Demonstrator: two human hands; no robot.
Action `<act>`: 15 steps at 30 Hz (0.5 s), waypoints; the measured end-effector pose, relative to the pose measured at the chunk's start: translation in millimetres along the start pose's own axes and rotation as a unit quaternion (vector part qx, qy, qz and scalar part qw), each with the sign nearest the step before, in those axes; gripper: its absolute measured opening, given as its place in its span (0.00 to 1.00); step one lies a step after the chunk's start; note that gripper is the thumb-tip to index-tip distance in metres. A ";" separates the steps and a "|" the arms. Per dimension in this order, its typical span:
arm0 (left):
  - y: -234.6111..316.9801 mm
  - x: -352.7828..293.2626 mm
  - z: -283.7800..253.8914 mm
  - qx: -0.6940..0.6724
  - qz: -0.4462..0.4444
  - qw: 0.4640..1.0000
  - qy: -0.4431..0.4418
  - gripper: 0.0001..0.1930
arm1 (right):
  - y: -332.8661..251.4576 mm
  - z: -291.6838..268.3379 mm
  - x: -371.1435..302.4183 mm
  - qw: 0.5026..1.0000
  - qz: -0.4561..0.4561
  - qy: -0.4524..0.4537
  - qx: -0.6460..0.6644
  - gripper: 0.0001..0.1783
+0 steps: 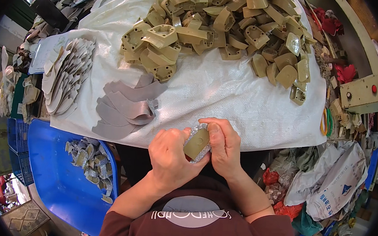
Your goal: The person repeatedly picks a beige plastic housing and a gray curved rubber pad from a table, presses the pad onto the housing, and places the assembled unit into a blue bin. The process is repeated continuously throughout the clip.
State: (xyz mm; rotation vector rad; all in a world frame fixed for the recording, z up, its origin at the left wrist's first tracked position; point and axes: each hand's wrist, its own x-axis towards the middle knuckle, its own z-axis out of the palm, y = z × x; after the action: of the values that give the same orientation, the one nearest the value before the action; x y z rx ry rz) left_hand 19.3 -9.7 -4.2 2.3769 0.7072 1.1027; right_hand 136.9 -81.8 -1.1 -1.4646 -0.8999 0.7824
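Close to my body, just past the table's near edge, I hold a khaki shoe heel [201,140] with a glittery silver strip round its sides. My left hand [168,151] wraps its left side, the fingers curled. My right hand [224,144] grips its right side, thumb on the rim. Beyond my left hand, grey curved cover pieces [124,108] lie fanned out on a white sheet [208,99]. A large heap of bare khaki heels [215,23] covers the far part of the sheet.
Left of me stands a blue tub [54,164] with several glittery wrapped heels [91,163] inside. Pale curved pieces [69,76] are stacked at the table's left. At the right are a control box [365,93] with a red button and white plastic sacks [334,182].
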 end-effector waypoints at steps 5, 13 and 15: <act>-4.8 0.2 -5.5 0.025 0.006 1.000 0.015 0.28 | 9.5 7.3 -5.9 0.955 0.093 -0.045 0.277 0.16; -19.4 -13.9 -26.7 -0.057 -0.087 0.994 0.031 0.27 | -1.0 -4.4 16.4 0.965 -0.189 -0.141 -0.110 0.23; -35.2 -30.3 -50.3 -0.016 -0.155 0.986 0.056 0.27 | -8.6 -28.0 31.0 0.963 -0.233 -0.089 -0.104 0.29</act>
State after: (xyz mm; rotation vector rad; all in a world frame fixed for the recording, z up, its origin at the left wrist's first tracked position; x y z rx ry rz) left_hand -46.6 7.5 -11.5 2.0978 1.0490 1.1059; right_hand 175.3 -67.9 10.9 -1.2973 -1.4357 0.4798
